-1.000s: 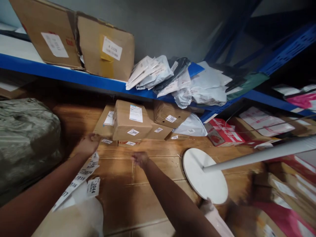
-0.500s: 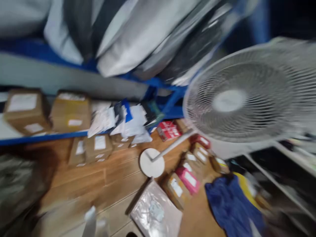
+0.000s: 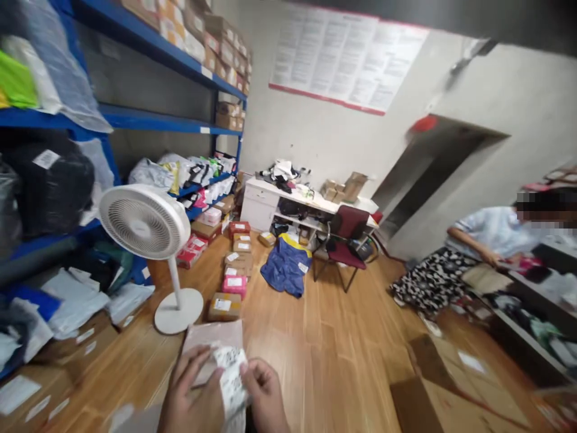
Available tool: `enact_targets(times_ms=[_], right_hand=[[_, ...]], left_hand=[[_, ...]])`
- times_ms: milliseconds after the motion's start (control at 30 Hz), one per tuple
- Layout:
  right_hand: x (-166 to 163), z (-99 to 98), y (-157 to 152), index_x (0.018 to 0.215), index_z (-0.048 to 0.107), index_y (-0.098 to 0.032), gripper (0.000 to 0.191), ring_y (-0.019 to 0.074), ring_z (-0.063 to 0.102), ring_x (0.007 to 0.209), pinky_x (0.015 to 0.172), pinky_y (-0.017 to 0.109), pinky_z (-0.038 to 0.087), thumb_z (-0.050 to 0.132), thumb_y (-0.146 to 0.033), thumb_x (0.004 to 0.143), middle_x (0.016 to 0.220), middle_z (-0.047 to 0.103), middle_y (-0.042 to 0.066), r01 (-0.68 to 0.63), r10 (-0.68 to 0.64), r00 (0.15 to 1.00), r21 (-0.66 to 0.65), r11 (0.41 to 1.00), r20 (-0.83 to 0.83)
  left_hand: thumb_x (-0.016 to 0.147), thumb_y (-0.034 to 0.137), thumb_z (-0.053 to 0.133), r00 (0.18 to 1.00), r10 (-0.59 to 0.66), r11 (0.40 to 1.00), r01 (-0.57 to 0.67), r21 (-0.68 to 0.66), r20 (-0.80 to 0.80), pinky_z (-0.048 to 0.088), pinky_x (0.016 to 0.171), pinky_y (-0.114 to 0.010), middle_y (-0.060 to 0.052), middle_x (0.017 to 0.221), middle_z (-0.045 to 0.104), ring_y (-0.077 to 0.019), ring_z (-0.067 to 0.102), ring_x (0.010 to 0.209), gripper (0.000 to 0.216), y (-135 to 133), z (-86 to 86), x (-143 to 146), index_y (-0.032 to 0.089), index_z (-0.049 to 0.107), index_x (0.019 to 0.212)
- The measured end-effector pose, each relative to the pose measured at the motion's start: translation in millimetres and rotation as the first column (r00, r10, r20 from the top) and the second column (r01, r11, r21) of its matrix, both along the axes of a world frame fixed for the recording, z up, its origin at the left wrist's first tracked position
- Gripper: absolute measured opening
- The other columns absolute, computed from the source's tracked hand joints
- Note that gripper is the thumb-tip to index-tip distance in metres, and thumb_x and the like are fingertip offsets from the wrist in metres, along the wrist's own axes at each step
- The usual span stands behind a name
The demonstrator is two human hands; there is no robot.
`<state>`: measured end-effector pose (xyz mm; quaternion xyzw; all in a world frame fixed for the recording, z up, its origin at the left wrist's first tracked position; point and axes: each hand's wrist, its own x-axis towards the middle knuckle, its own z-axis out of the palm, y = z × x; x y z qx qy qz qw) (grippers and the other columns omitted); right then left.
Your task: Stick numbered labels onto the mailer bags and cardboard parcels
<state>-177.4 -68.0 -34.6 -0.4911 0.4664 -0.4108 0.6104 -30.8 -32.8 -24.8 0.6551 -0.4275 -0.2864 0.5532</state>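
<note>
Both of my hands are at the bottom edge of the view, close together. My left hand (image 3: 192,394) and my right hand (image 3: 265,397) pinch a strip of white printed labels (image 3: 231,376) between their fingers. Just beyond the hands a flat pinkish mailer parcel (image 3: 216,337) lies under the strip. I cannot tell whether the left hand also holds it. The wooden floor (image 3: 324,343) spreads out behind the parcel.
A white standing fan (image 3: 146,231) is at the left by blue shelving (image 3: 148,120) packed with parcels. Several boxes (image 3: 234,282) sit on the floor, with a blue garment (image 3: 286,264), a desk (image 3: 297,201) and a red chair (image 3: 345,240) beyond. A seated person (image 3: 473,246) works at the right. A cardboard box (image 3: 455,403) lies near right.
The view has swung up from the low shelf and floor boxes into the room. My hands, stretched toward the boxes before, are now together near me holding the label strip.
</note>
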Motion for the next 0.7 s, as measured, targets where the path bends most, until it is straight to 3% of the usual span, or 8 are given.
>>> enact_targets(times_ms=[100,200,300,467,533,633,700], right_hand=[[-52,26.3,-13,0.058,0.049,-0.018,0.052,0.0088,0.034,0.052,0.054,0.025,0.028,0.065,-0.067,0.064,0.053,0.042,-0.004,0.177,-0.183,0.975,0.064,0.982,0.125],[-113,43.2,-29,0.061,0.052,-0.017,0.05,0.0095,0.038,0.054,0.056,0.025,0.031,0.065,-0.065,0.066,0.056,0.048,-0.002,0.242,-0.242,0.957,0.017,0.97,0.158],[-180,47.8,-47,0.062,0.05,-0.016,0.049,0.0091,0.038,0.054,0.055,0.024,0.031,0.064,-0.064,0.068,0.055,0.047,-0.003,0.297,-0.285,0.943,-0.051,0.953,0.171],[-275,48.2,-80,0.061,0.048,-0.017,0.047,0.0076,0.036,0.052,0.052,0.022,0.029,0.067,-0.06,0.067,0.054,0.043,-0.005,0.367,-0.345,0.92,-0.103,0.925,0.185],[-299,44.7,-93,0.072,0.055,-0.018,0.041,0.0094,0.044,0.058,0.055,0.022,0.035,0.072,-0.055,0.065,0.063,0.051,-0.003,0.491,-0.458,0.864,-0.152,0.858,0.207],[-324,28.0,-114,0.101,0.061,-0.022,0.053,0.0148,0.056,0.072,0.063,0.025,0.044,0.077,-0.05,0.06,0.086,0.062,0.003,0.674,-0.638,0.738,-0.25,0.695,0.218],[-338,10.8,-131,0.097,0.065,-0.021,0.05,0.0168,0.058,0.069,0.062,0.027,0.047,0.075,-0.053,0.06,0.081,0.063,0.004,0.709,-0.685,0.702,-0.275,0.65,0.192]], left_hand=[[0.069,0.055,0.062,0.988,-0.156,0.988,0.156,0.014,0.013,0.051,0.091,-0.038,-0.008,0.099,0.067,-0.0287,0.061,0.102,0.036,-36,35.9,-48,0.024,0.071,0.083],[0.071,0.054,0.062,0.949,-0.314,0.949,0.314,0.018,0.008,0.053,0.086,-0.033,-0.007,0.098,0.07,-0.0257,0.063,0.097,0.036,-68,56.4,-110,0.022,0.072,0.085],[0.064,0.051,0.071,0.906,-0.415,0.908,0.418,0.03,-0.08,0.052,0.088,-0.03,-0.006,0.102,0.071,-0.0246,0.063,0.1,0.043,-99,60.3,-179,0.021,0.071,0.095],[0.06,0.051,0.075,0.755,-0.53,0.821,0.571,-0.01,-0.385,0.055,0.074,-0.027,-0.005,0.079,0.073,-0.0217,0.067,0.079,0.042,-147,60.5,-283,0.016,0.068,0.082],[0.06,0.052,0.075,0.718,-0.593,0.773,0.634,-0.007,-0.364,0.054,0.068,-0.024,-0.002,0.071,0.07,-0.0192,0.065,0.071,0.039,-163,60.4,-312,0.017,0.066,0.075],[0.059,0.059,0.073,0.708,-0.67,0.715,0.696,0.064,-0.222,0.052,0.059,-0.02,0.001,0.062,0.065,-0.0176,0.063,0.065,0.042,-187,53.7,-343,0.018,0.063,0.063],[0.061,0.066,0.067,0.703,-0.701,0.696,0.711,0.099,-0.119,0.053,0.061,-0.021,0.001,0.061,0.065,-0.019,0.064,0.066,0.046,-205,44.9,-357,0.02,0.065,0.062]])
